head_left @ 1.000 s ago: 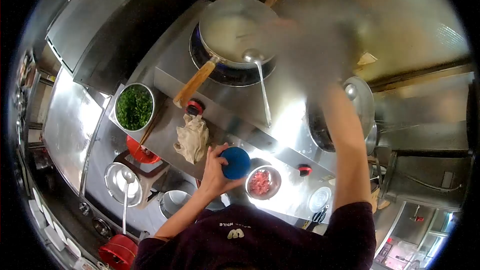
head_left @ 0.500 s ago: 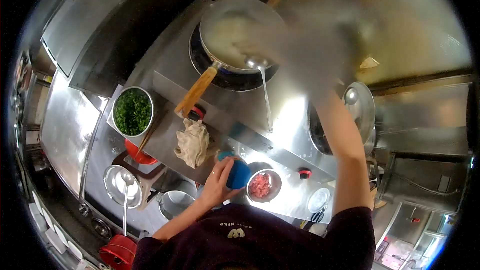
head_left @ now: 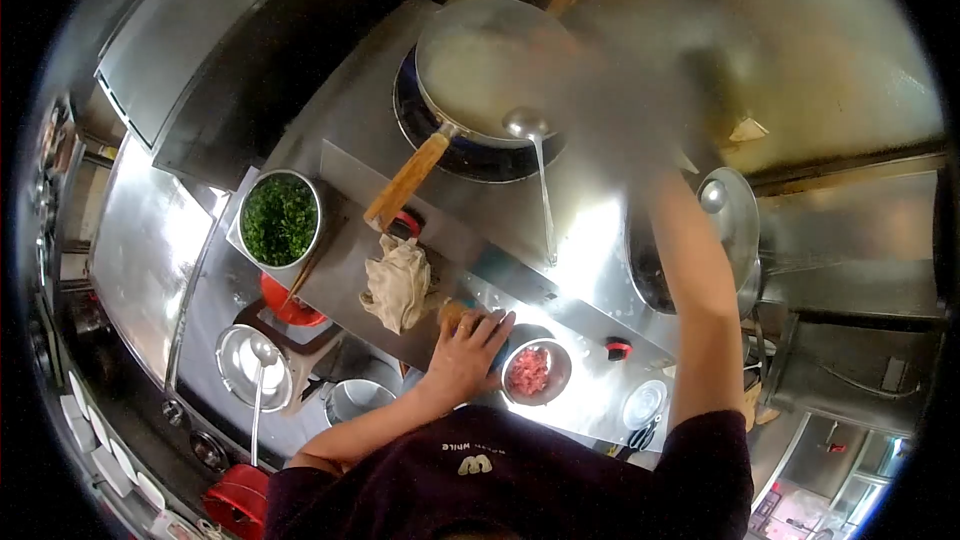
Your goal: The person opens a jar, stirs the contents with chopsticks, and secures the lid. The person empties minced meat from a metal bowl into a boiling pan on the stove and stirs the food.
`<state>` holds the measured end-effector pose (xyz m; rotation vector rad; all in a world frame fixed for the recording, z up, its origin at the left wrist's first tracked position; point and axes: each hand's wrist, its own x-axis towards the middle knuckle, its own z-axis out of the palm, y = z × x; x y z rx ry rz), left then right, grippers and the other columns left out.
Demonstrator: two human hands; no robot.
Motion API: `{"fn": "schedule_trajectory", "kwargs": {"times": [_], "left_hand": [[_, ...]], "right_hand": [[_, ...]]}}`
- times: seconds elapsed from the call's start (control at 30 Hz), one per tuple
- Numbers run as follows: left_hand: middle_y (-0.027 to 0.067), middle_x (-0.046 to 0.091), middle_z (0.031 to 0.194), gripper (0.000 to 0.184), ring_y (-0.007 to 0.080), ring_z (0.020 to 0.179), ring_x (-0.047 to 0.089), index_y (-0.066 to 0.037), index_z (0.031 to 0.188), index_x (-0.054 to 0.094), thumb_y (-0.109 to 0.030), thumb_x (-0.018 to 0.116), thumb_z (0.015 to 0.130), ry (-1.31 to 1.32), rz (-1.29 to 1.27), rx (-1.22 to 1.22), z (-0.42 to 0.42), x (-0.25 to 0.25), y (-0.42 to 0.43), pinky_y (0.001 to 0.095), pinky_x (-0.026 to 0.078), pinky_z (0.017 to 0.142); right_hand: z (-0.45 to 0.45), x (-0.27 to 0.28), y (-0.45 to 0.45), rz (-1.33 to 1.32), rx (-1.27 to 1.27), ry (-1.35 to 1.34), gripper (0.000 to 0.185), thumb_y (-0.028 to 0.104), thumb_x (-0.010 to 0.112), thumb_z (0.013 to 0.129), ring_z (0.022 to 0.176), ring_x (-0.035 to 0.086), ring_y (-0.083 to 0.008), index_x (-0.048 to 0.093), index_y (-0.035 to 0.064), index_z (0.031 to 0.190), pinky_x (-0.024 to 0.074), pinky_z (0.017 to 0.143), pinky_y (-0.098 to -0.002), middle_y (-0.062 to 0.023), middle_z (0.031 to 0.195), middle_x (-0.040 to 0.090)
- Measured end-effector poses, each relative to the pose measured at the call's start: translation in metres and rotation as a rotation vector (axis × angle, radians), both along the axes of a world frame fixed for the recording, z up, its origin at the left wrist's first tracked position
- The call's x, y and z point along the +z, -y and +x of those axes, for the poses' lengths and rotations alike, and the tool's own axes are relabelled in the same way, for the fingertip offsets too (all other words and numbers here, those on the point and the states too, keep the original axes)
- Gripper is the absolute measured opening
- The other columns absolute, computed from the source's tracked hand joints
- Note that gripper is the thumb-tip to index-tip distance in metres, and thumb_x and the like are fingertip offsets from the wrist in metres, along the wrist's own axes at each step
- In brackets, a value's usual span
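My left hand [head_left: 467, 352] is wrapped over a blue container [head_left: 497, 358], which it mostly covers, beside a metal bowl of pink chopped meat [head_left: 529, 371]. A grey blur hides my right hand near the right side of the pan [head_left: 480, 55]; only the forearm shows clearly. Pale liquid fills the pan, whose wooden handle [head_left: 410, 180] points toward the front left. A metal ladle [head_left: 545, 190] leans on the pan's rim, its handle on the stove. Left of my left hand lies a crumpled beige cloth [head_left: 397, 285].
A container of chopped greens [head_left: 280, 219] stands at the left, with chopsticks beside it. Below it are a red bowl [head_left: 288, 302] and a metal pot with a ladle [head_left: 254, 368]. A second pan [head_left: 735, 225] is at the right, beyond my right forearm. Red stove knobs line the front.
My left hand has turned over the blue container and now covers most of it. The view has shifted slightly. My right arm stays stretched toward the pan.
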<state>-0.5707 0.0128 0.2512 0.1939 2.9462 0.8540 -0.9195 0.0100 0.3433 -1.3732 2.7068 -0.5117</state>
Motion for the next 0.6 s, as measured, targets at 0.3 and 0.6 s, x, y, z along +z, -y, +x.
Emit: {"fn": "schedule_trajectory", "kwargs": {"times": [0.3,0.6], "left_hand": [[0.016,0.039,0.112,0.071,0.0342,0.1,0.042,-0.009,0.118,0.038,-0.04,0.069,0.063,-0.168,0.207,0.33,0.003,-0.027,0.001,0.0422,0.043,0.078],[0.017,0.037,0.113,0.086,0.037,0.099,0.043,-0.014,0.129,0.029,-0.035,0.072,0.058,-0.042,0.104,0.312,-0.003,-0.003,0.001,0.0441,0.046,0.075]], "right_hand": [[0.003,-0.007,-0.009,-0.147,0.135,0.046,0.021,0.025,0.057,0.077,0.069,0.059,-0.0248,0.063,0.0058,0.084,0.0464,0.066,-0.0332,-0.014,0.076,0.061],[0.006,-0.012,0.001,-0.134,0.053,0.021,0.021,0.023,0.054,0.075,0.068,0.056,-0.0337,0.06,0.0027,0.076,0.0444,0.06,-0.0391,-0.0182,0.076,0.058]]}}
